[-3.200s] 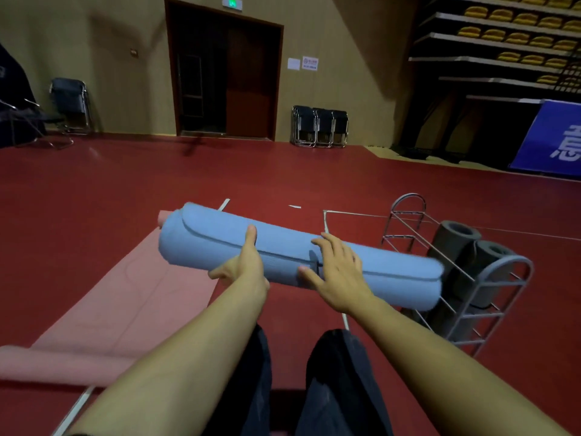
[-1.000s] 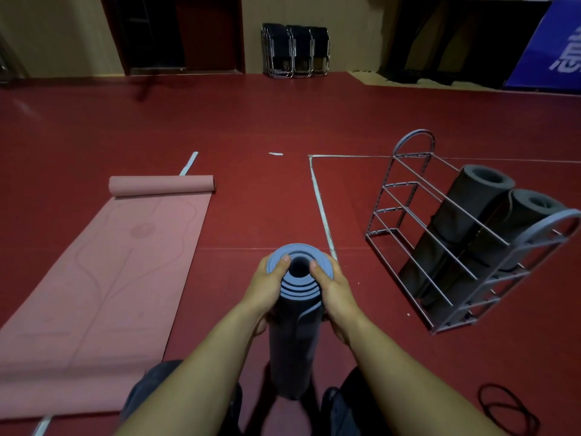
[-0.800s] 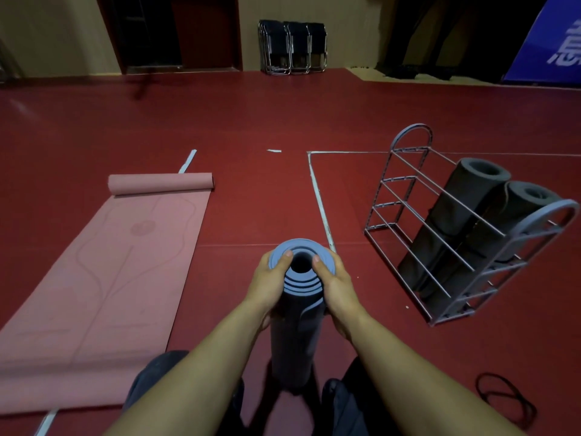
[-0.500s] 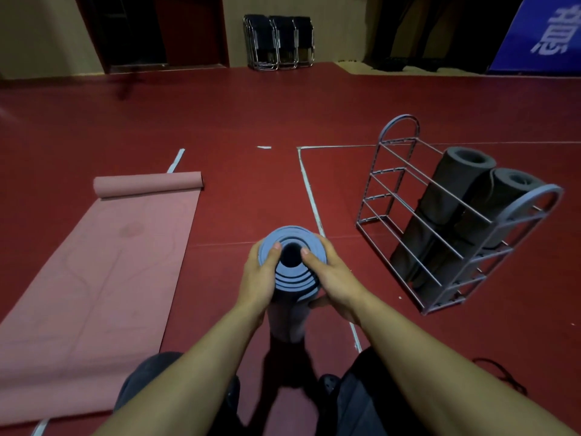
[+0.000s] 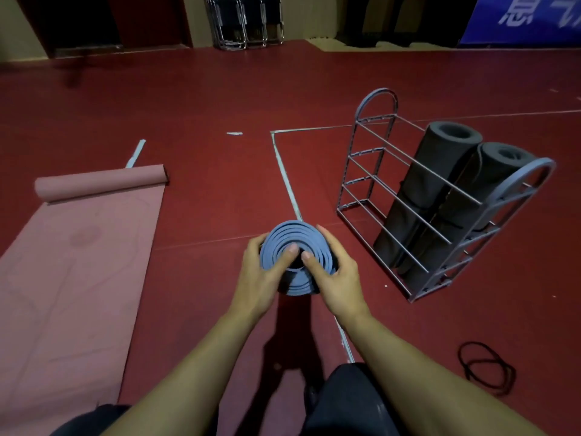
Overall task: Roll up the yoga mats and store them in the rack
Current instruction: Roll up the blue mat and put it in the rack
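A rolled blue yoga mat (image 5: 294, 236) stands on end on the red floor in front of me, its spiral top facing the camera. My left hand (image 5: 259, 278) grips its left side with the thumb pressed into the top spiral. My right hand (image 5: 336, 275) grips the right side, thumb also on the spiral near the centre hole. A pink yoga mat (image 5: 72, 256) lies mostly unrolled at the left, its far end curled into a roll. The grey wire rack (image 5: 374, 158) stands at the right and holds two dark grey rolled mats (image 5: 440, 171).
A black elastic loop (image 5: 484, 368) lies on the floor at the lower right. White floor lines (image 5: 284, 177) run between the mat and the rack. Folded chairs (image 5: 245, 20) lean against the far wall. My knees show at the bottom edge.
The blue roll went from held sideways to standing upright. In the last second my thumbs moved inward onto the spiral top, and the view came closer over the roll.
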Motion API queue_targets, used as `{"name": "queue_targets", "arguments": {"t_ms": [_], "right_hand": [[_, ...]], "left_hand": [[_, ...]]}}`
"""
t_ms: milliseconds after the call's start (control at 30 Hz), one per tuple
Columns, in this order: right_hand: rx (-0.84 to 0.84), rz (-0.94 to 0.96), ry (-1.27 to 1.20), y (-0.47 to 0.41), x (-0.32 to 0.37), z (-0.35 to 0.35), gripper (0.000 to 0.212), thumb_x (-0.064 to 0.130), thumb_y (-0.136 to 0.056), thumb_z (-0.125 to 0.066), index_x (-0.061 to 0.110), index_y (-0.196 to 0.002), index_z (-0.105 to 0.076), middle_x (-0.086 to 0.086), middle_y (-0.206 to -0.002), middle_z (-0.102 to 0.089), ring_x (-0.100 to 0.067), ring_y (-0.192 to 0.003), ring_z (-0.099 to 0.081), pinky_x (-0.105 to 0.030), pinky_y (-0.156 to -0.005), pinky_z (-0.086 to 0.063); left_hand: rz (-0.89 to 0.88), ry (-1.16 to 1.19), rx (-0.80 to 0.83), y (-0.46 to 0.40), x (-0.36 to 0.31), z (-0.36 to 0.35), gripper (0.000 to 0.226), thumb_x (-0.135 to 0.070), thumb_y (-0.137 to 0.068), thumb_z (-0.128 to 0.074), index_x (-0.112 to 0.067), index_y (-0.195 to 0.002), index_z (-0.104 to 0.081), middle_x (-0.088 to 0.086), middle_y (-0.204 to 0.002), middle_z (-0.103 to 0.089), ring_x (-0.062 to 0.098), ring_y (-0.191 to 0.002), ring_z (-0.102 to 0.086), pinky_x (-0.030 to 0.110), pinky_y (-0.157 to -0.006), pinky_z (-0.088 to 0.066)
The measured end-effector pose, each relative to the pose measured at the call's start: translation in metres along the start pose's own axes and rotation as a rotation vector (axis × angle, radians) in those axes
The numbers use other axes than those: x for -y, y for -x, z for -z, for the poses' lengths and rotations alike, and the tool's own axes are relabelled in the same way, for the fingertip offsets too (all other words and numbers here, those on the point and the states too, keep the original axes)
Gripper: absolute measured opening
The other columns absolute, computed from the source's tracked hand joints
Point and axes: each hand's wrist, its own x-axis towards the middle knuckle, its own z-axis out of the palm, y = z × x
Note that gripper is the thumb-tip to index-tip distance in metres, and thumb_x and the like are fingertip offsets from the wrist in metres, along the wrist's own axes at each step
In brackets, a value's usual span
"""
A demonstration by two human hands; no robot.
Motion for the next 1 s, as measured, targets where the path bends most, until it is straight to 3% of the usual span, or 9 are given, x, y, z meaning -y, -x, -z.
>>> {"name": "queue_targets", "arguments": {"t_ms": [167, 267, 333, 467, 567, 700, 800, 867, 1000], "right_hand": [[0.096, 0.012, 0.176, -0.008, -0.043, 0.008, 0.063, 0.045, -0.085, -0.08, 0.04, -0.143, -0.056, 0.024, -0.153, -0.048, -0.002, -0.15, -0.032, -0.036, -0.122, -0.032], [0.174, -0.041, 0.238, -0.015, -0.073, 0.016, 0.05, 0.039, -0.096, -0.069, 0.037, -0.144, -0.056, 0.025, -0.154, -0.046, -0.002, -0.153, -0.023, -0.038, -0.124, -0.029], [0.239, -0.075, 0.278, -0.014, -0.085, 0.021, 0.043, 0.032, -0.104, -0.058, 0.031, -0.147, -0.055, 0.019, -0.152, -0.05, -0.002, -0.149, -0.032, -0.04, -0.123, -0.033], [0.183, -0.175, 0.22, -0.016, -0.104, 0.028, 0.038, 0.027, -0.107, -0.05, 0.029, -0.145, -0.051, 0.012, -0.146, -0.054, 0.006, -0.135, -0.047, -0.036, -0.117, -0.04], [0.149, -0.24, 0.23, -0.016, -0.113, 0.035, 0.034, 0.032, -0.107, -0.051, 0.028, -0.141, -0.054, 0.01, -0.142, -0.057, 0.0, -0.132, -0.051, -0.039, -0.115, -0.042], [0.148, -0.3, 0.253, -0.003, -0.12, 0.043, 0.038, 0.048, -0.103, -0.053, 0.028, -0.134, -0.059, 0.012, -0.133, -0.062, -0.002, -0.125, -0.056, -0.035, -0.11, -0.045], [0.142, -0.321, 0.262, 0.006, -0.132, 0.056, 0.039, 0.05, -0.103, -0.053, 0.026, -0.132, -0.06, 0.013, -0.128, -0.065, -0.001, -0.121, -0.059, -0.034, -0.108, -0.047], [0.117, -0.346, 0.251, 0.012, -0.142, 0.071, 0.046, 0.059, -0.098, -0.053, 0.027, -0.13, -0.062, 0.013, -0.125, -0.068, -0.001, -0.118, -0.062, -0.037, -0.106, -0.049], [0.009, -0.394, 0.247, 0.021, -0.168, 0.115, 0.054, 0.067, -0.089, -0.049, 0.028, -0.122, -0.064, 0.01, -0.113, -0.072, -0.001, -0.11, -0.066, -0.034, -0.097, -0.054]], "left_hand": [[0.265, -0.127, -0.028, -0.018, 0.016, -0.025, 0.098, -0.097, -0.054, -0.056, -0.021, -0.114, -0.05, -0.002, -0.114, -0.065, 0.015, -0.103, -0.065, 0.045, -0.097, -0.053], [0.457, -0.195, 0.072, -0.026, 0.044, -0.039, 0.128, -0.1, -0.052, -0.062, -0.011, -0.141, -0.038, 0.007, -0.138, -0.057, 0.026, -0.122, -0.06, 0.049, -0.107, -0.048], [0.591, -0.103, 0.12, -0.023, 0.061, -0.044, 0.138, -0.1, -0.048, -0.065, -0.014, -0.151, -0.034, 0.006, -0.138, -0.06, 0.028, -0.121, -0.063, 0.049, -0.105, -0.05], [0.715, 0.143, 0.237, -0.014, 0.088, -0.052, 0.087, -0.092, -0.066, -0.06, -0.029, -0.124, -0.073, -0.003, -0.107, -0.079, 0.018, -0.098, -0.076, 0.038, -0.086, -0.058], [0.787, 0.274, 0.294, -0.009, 0.092, -0.059, 0.065, -0.075, -0.086, -0.057, -0.024, -0.121, -0.075, 0.003, -0.109, -0.079, 0.023, -0.103, -0.075, 0.042, -0.091, -0.06], [0.884, 0.425, 0.363, -0.006, 0.091, -0.083, 0.058, -0.057, -0.097, -0.058, -0.009, -0.127, -0.07, 0.019, -0.116, -0.075, 0.033, -0.103, -0.074, 0.041, -0.076, -0.065], [0.937, 0.447, 0.393, -0.002, 0.101, -0.111, 0.053, -0.048, -0.101, -0.057, -0.007, -0.133, -0.065, 0.017, -0.125, -0.072, 0.03, -0.119, -0.068, 0.041, -0.095, -0.058], [0.949, 0.477, 0.422, 0.001, 0.117, -0.134, 0.043, -0.038, -0.109, -0.045, -0.01, -0.139, -0.057, 0.01, -0.143, -0.06, 0.024, -0.137, -0.054, 0.041, -0.115, -0.042], [1.028, 0.481, 0.47, 0.012, 0.166, -0.193, 0.037, -0.032, -0.107, -0.046, -0.012, -0.137, -0.057, 0.015, -0.143, -0.059, 0.029, -0.13, -0.059, 0.046, -0.105, -0.05]]}}
